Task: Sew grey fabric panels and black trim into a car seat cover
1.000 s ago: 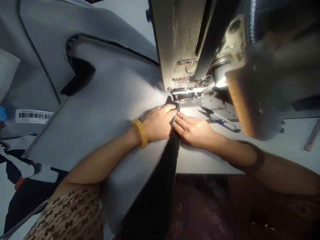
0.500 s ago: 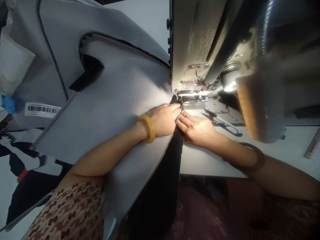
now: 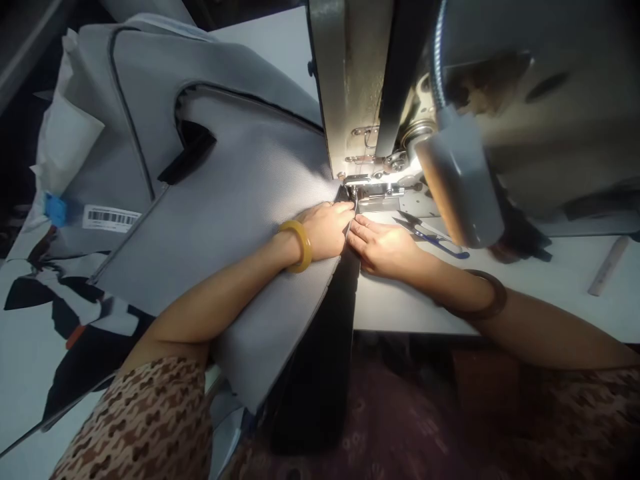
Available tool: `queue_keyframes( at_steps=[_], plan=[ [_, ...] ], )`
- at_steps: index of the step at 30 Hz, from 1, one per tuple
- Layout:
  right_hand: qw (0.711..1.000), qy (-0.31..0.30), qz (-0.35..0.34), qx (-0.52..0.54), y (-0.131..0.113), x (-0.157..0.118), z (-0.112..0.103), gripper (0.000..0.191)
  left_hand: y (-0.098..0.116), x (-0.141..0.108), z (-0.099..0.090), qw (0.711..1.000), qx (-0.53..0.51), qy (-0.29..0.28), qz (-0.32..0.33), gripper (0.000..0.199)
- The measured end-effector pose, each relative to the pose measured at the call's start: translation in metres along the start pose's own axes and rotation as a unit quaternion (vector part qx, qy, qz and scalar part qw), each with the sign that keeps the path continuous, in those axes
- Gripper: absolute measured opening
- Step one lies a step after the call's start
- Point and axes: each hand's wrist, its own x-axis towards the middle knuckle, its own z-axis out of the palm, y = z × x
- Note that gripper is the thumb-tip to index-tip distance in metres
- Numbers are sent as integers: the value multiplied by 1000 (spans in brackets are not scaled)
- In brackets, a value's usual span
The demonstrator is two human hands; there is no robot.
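Note:
A large grey fabric piece (image 3: 240,173) runs up to the presser foot (image 3: 354,193) of a sewing machine (image 3: 360,87). A black fabric strip (image 3: 320,360) lies along its edge and hangs down over the table's front. My left hand (image 3: 327,229), with a yellow bangle at the wrist, rests on the grey fabric with its fingers closed on the edge just before the foot. From the other side, my right hand (image 3: 383,247) presses its closed fingers against the same seam, on the black strip. Both thumbs are mostly hidden.
Thread snips (image 3: 440,243) with blue handles lie right of the needle area. A lamp (image 3: 463,180) hangs in front of the machine. A ruler-like strip (image 3: 607,267) sits farther right on the white table (image 3: 400,310). Black and white scraps (image 3: 85,347) lie at left.
The whole view has shifted, so the machine and lamp appear farther left. Both hands keep their places at the seam by the foot, with little visible movement of the fabric.

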Motion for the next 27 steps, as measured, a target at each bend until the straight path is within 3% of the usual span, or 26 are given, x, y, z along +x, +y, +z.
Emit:
queue_keyframes(
  at_steps=[11,17,21,24,27],
  plan=[
    [1000,17,-6,19,-2,0,-4,42,1,4,-8,998,24,-51,-11,45],
    [999,-21,9,29,-1,-1,-2,42,4,-1,-9,998,58,-25,-8,37],
    [1000,-14,4,4,0,-1,-1,45,20,-21,-20,993,121,-14,8,31],
    [1000,-13,8,2,0,-2,-1,47,38,-42,-31,988,157,4,-8,37],
    [1000,-22,7,7,0,-2,-1,49,53,-56,-35,985,144,-60,-70,52]
  ],
)
